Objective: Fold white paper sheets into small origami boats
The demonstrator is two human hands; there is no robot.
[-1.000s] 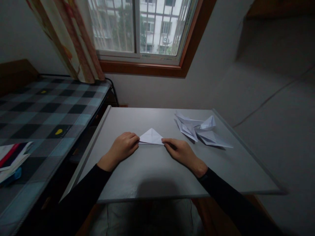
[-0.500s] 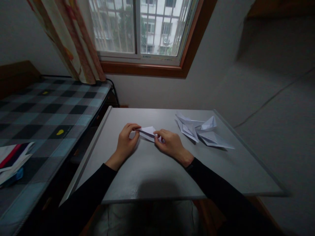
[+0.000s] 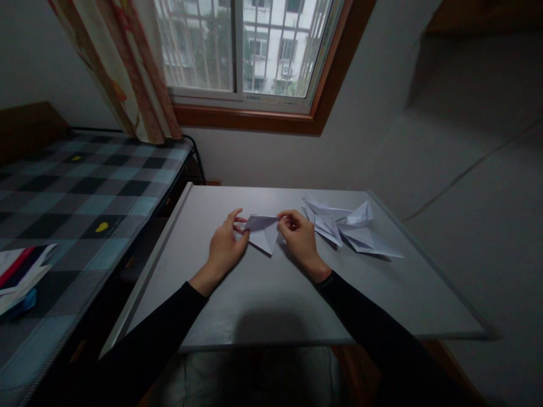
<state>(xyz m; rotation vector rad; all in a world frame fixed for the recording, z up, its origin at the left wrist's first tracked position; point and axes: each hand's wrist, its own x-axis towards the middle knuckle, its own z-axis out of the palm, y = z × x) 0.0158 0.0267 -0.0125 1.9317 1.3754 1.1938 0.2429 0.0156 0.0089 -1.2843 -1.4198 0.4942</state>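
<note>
A folded sheet of white paper (image 3: 263,233) is between my hands over the white table, one point toward me and a crease down its middle. My right hand (image 3: 300,240) pinches its upper right corner between thumb and fingers. At the paper's left edge is my left hand (image 3: 225,244), its fingers spread apart and the thumb tip touching or very close to the paper. To the right of my right hand lie several folded white paper shapes (image 3: 365,229), overlapping one another.
The white table (image 3: 271,294) stands below a barred window (image 3: 237,51) and near the wall on the right. Left of it is a bed with a checked cover (image 3: 123,181), with papers (image 3: 21,277) on it. A patterned curtain (image 3: 127,73) hangs beside the window.
The paper has turned, so a point now faces me. My left hand has loosened from a pinch and spread its fingers. My right hand has shifted slightly right and away to the upper corner.
</note>
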